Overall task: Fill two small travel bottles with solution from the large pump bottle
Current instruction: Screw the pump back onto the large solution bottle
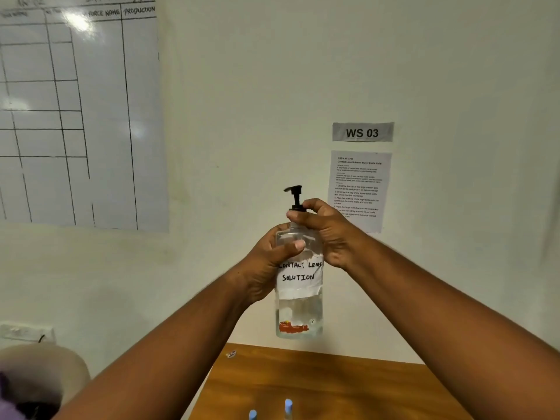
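Note:
A clear large pump bottle (298,310) with a handwritten "contact lens solution" label hangs upright in the air above the table's far edge. My left hand (269,268) wraps around its body from the left. My right hand (325,231) grips the collar under the black pump head (294,195). Two small travel bottles with light blue caps (288,407) (252,414) stand on the wooden table (348,386) at the bottom edge of view; only their tops show.
A white wall stands right behind the table, with a "WS 03" sign (362,132) and an instruction sheet (359,189). A whiteboard grid (75,110) hangs at the left. A rounded beige object (42,368) sits low at the left.

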Demonstrator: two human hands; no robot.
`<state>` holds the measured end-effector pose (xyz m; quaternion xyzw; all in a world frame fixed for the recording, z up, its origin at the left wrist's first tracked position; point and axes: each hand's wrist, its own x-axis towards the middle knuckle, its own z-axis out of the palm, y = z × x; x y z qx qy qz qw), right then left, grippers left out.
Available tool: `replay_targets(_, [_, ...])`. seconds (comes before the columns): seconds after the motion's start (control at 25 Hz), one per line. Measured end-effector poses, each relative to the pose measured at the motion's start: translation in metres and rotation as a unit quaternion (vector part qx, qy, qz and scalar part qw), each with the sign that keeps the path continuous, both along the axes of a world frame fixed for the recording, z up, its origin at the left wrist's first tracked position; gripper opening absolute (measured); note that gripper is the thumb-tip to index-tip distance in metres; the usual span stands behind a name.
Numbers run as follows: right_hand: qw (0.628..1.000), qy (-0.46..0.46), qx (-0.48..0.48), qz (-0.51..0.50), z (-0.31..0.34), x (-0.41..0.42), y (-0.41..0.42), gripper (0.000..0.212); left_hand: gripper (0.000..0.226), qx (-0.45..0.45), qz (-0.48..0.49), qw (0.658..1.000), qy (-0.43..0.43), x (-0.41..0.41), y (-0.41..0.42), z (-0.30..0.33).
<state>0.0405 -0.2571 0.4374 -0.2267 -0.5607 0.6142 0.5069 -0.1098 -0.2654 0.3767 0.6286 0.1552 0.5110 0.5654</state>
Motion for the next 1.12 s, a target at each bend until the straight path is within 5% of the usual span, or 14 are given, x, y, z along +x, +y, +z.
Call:
replay_targets(0.52, [0.997,-0.026,-0.032,0.062,-0.004,-0.003,-0.004,0.035,0.062,-0.026,-0.026,0.999,0.012,-0.019,-0.005,-0.003])
replay_targets(0.72, [0.999,-0.047,0.002,-0.014,-0.007,-0.011,-0.006,0.042,0.066,-0.022,0.019,0.998,0.047,-0.015,-0.002,-0.005])
replay_targets(0.88, [0.997,-0.033,-0.03,0.068,-0.01,0.002,0.001,0.042,0.066,-0.042,0.0,0.999,0.033,-0.021,0.0,-0.008])
replay_targets(1.12, [0.995,-0.083,0.016,-0.061,-0.014,-0.008,0.011,0.022,0.074,-0.038,0.044,0.997,0.057,-0.017,0.008,-0.013])
